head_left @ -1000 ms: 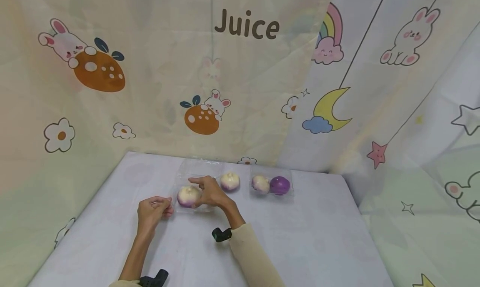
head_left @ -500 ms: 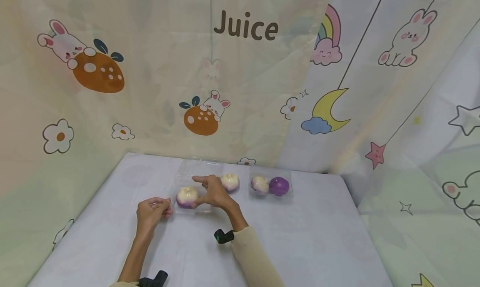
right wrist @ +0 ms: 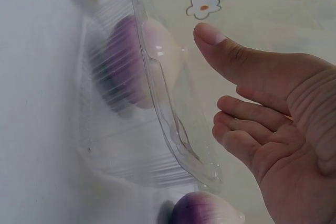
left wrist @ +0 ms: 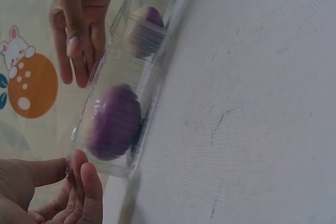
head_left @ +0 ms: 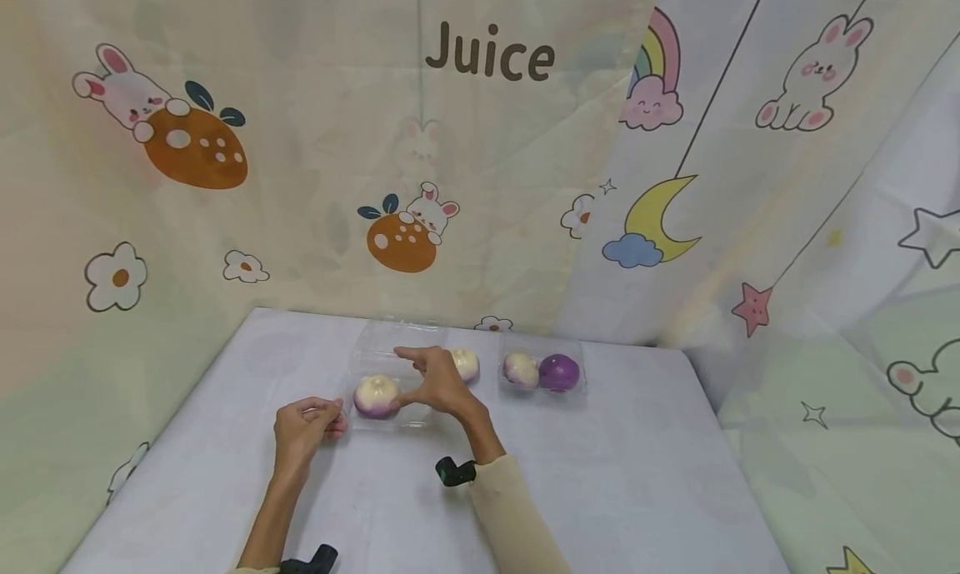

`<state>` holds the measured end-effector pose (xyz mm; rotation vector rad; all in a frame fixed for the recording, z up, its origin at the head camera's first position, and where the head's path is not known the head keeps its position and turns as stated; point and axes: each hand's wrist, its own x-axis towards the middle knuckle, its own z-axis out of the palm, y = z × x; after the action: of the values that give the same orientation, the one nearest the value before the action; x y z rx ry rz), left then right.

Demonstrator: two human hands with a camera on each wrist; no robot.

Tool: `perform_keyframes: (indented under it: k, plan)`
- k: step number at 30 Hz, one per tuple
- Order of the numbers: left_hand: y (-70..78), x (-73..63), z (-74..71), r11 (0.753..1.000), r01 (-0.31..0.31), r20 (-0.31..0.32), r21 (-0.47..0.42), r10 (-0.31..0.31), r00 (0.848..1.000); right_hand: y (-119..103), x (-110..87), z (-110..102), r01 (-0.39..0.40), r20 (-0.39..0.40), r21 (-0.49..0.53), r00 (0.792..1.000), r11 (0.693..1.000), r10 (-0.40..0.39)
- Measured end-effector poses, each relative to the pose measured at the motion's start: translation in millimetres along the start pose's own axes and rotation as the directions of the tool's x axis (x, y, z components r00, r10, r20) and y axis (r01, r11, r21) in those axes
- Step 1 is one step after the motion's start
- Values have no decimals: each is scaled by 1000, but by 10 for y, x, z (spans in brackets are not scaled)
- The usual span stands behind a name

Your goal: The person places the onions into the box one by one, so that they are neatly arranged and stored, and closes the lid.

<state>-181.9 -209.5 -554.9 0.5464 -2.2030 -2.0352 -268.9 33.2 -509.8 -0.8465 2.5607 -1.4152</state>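
A clear plastic clamshell box (head_left: 414, 421) lies on the table with its lid raised toward the back. Inside its left half sits a purple-and-white turnip (head_left: 375, 396), pale end up. My left hand (head_left: 306, 424) pinches the box's left rim between thumb and fingers, as the left wrist view confirms. Over the box's right half hovers my right hand (head_left: 444, 382), thumb and fingers spread and nothing in them; in the right wrist view its thumb (right wrist: 212, 35) is apart from the turnip. Another turnip (head_left: 467, 363) stands on the table behind the right hand, partly hidden by it.
Farther right, a second clear box (head_left: 543, 391) holds a pale turnip (head_left: 521, 370) and one showing its purple side (head_left: 559, 373). A patterned fabric curtain (head_left: 315, 141) closes off the back and sides of the white table (head_left: 600, 482).
My right hand has drawn back slightly to the right, away from the turnip in the box, and now covers part of the loose turnip. My left hand keeps its place at the box rim.
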Motion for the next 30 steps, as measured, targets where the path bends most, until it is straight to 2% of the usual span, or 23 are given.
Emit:
perform_keyframes:
  k: [5,11,15,22,30]
  plan:
    - [9,-12,7,1000,-1,-11,-3,1,1000,15,-33,-53,-9,-18,43,1000,999,10]
    - [28,-28,-2,1000,3,6,-10,-3,1000,47,-62,-109,-22,-38,97,999,995,26]
    - [57,-38,-5,1000,18,15,-20,-17,1000,74,-68,-149,-32,-54,101,998,994,37]
    - [35,-44,15,1000,-28,-15,9,28,999,119,-95,-244,-49,-93,90,994,995,57]
    - [23,-31,19,999,-43,-14,21,43,999,189,-145,-357,-31,-144,73,989,997,41]
